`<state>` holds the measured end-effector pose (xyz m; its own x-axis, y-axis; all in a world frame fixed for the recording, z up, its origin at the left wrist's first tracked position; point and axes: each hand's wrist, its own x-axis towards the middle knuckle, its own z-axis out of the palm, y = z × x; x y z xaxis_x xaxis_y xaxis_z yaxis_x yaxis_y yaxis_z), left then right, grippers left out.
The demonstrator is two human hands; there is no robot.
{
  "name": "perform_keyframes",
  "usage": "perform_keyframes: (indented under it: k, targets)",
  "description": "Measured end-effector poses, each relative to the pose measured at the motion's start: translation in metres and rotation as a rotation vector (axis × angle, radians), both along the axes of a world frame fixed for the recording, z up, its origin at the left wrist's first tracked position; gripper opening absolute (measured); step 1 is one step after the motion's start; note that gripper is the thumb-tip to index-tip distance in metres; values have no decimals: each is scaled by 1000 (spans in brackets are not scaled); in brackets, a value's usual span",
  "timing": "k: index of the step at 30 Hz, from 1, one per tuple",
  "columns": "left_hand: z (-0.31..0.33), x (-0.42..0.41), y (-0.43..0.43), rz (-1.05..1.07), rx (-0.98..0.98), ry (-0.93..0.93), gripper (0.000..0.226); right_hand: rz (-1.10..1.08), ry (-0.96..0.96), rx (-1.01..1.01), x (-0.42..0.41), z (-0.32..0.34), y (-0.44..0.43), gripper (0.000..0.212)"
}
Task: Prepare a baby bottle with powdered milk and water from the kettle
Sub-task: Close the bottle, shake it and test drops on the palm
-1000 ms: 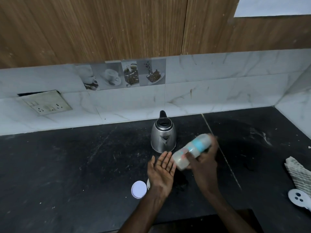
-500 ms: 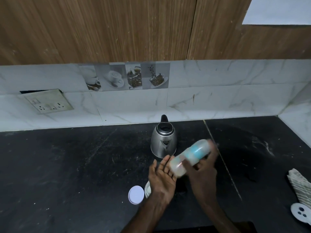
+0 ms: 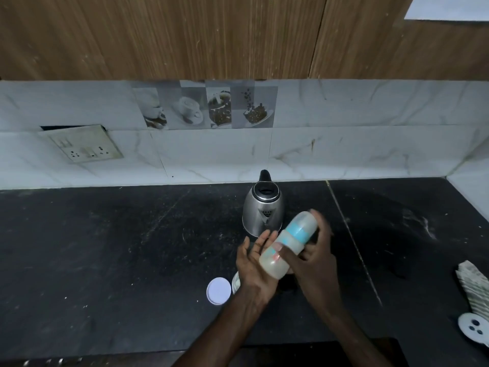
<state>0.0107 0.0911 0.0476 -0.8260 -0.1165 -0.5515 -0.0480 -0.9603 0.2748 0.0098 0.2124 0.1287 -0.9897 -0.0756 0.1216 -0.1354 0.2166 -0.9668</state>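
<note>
Both forearms reach in from the bottom edge and meet over the dark counter [image 3: 105, 247]. The right hand [image 3: 315, 263] is turned thumb-inward and clenched around a bottle [image 3: 296, 231]. The thumb lies across the near side of the body just below the blue ring, and the fingers [image 3: 321, 226] wrap round the far side up toward the clear cap. The bottle is held off the counter at a slant, with its cap up and to the right and its base down and to the left. The lower part looks filled with a pale, milky liquid.

The left hand [image 3: 252, 266] is held upright just left of the grip, palm facing the bottle, fingers straight and slightly spread, grasping nothing. The bottle's base lies against this flat palm, or very near it; the exact contact is hard to judge.

Just beyond the grip, a steel kettle [image 3: 263, 213] with a black lid stands on the counter, its spout facing the hands. Below and left of the grip, a round white lid [image 3: 218, 290] lies flat. Beside it, the rim of a white tub [image 3: 236, 283] shows from behind the left wrist. Well to the right of the grip, a folded striped cloth [image 3: 473, 290] rests near the counter's edge, with a white disc [image 3: 473, 327] with holes just in front of it. Far left of the grip, a socket plate [image 3: 82, 147] hangs tilted on the marble wall tiles.
</note>
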Motion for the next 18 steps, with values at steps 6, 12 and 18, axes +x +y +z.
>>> perform_keyframes:
  k: [6,12,18]
  targets:
    - [6,7,-3,11,-27,-3,64,-138,25,-82,4,-6,-3,100]
    - [4,12,-9,18,-53,-12,60,-213,51,-141,0,-2,-5,96]
    - [2,11,-8,4,-30,21,55,-51,68,10,10,0,-17,102]
